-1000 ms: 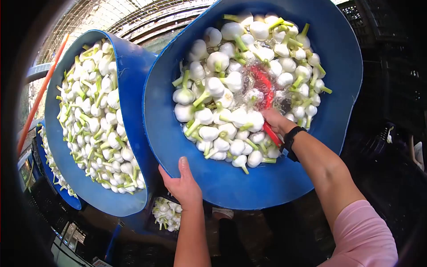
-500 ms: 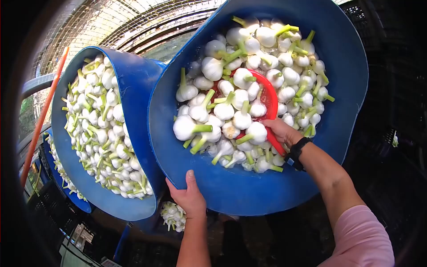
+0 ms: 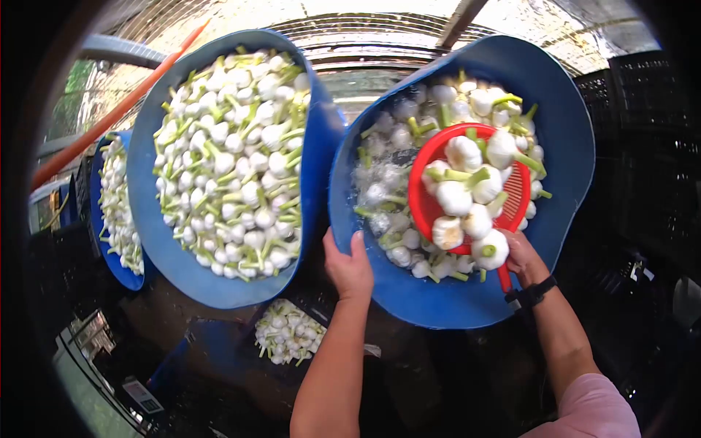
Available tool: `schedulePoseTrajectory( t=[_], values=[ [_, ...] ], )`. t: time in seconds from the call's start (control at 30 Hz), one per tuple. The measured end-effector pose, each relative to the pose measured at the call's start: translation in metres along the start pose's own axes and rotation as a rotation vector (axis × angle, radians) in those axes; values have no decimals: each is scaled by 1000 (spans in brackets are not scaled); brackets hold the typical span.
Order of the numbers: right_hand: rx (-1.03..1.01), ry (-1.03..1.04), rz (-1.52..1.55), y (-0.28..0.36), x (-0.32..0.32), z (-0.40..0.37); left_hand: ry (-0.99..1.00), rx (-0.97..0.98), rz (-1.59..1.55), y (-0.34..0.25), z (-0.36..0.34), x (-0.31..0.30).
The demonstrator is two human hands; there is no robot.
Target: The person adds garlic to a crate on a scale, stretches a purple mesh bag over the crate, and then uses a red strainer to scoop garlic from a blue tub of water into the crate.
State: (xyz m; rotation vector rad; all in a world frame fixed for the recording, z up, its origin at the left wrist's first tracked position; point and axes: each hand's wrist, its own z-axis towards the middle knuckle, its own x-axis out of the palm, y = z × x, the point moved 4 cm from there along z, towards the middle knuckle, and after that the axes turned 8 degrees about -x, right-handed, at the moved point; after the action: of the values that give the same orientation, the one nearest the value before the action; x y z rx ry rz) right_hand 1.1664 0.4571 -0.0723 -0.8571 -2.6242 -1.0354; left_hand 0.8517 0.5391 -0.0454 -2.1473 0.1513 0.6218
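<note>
Nearest, the bare left hand (image 3: 349, 270) is clasping the near left edge of a large, blue, curved-wall plastic tub (image 3: 431, 305), thumb lying inside the rim, fingers outside. The bare right hand (image 3: 522, 257), wearing a black wristband (image 3: 535, 293), is gripping a round, red, slotted plastic strainer (image 3: 520, 191) where its handle is meeting the bowl; how the fingers are wrapping underneath, I cannot tell. The strainer is hanging over the tub's right half, carrying heaped white, green-stemmed garlic bulbs (image 3: 454, 197). Loaded, it is probably weighing most at the bowl, with stiff plastic and a wet, slippery handle; holding close to the rim should be easing the leverage. The bulbs are looking firm but loose, prone to rolling. Beyond, more bulbs are lying in rippling water toward the tub's far edge. Leftward, 2 more garlic-filled blue tubs (image 3: 226, 292) are standing; farthest back, pale wire mesh (image 3: 358, 28) is running behind.
</note>
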Motion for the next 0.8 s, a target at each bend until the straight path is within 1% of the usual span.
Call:
schedulePoseTrajectory(
  t=[0.03, 0.1, 0.13, 0.2, 0.23, 0.27, 0.33, 0.37, 0.4, 0.43, 0.47, 0.5, 0.53, 0.57, 0.6, 0.63, 0.67, 0.73, 0.8],
  values=[
    [-65, -5, -9, 6, 13, -13, -61, 68, 32, 9, 2, 1],
    [-164, -12, -75, 11, 26, -46, -78, 26, 54, 9, 2, 1],
    [-187, -6, -129, 7, 26, -58, -136, 104, 56, 15, 6, 4],
    [-167, 54, -224, 1, 34, -98, -101, 28, -24, 19, 2, 1],
    [-201, 42, -306, -5, 39, -118, -90, 50, -135, 30, 1, 2],
    [-200, 61, -262, -11, 62, -140, -65, 6, -172, 43, -12, -3],
    [-164, 6, -259, -40, 84, -169, 46, -138, -412, 90, -52, -24],
    [-131, -13, -257, -54, 97, -181, 76, -207, -381, 117, -75, -44],
    [-71, -21, -264, -70, 125, -198, 117, -274, -351, 144, -105, -73],
    [-48, -50, -264, -89, 144, -209, 89, -374, -417, 172, -135, -101],
    [27, 5, -258, -109, 155, -218, 110, -479, -504, 229, -165, -115],
    [88, 9, -277, -132, 161, -226, 111, -564, -388, 255, -198, -149],
    [148, 14, -294, -153, 172, -233, 59, -628, -312, 290, -229, -175],
    [189, 49, -292, -169, 195, -240, 39, -730, -265, 326, -259, -198],
    [227, 87, -289, -186, 215, -245, 41, -800, -307, 327, -279, -229],
    [271, 139, -284, -203, 230, -249, 8, -807, -363, 340, -300, -250],
    [301, 154, -251, -219, 247, -252, -20, -857, -332, 351, -315, -270],
    [310, 191, -319, -263, 253, -243, -49, -953, -382, 362, -330, -299],
    [230, 29, -676, -301, 231, -211, -34, -939, -424, 374, -336, -317]
  ],
)
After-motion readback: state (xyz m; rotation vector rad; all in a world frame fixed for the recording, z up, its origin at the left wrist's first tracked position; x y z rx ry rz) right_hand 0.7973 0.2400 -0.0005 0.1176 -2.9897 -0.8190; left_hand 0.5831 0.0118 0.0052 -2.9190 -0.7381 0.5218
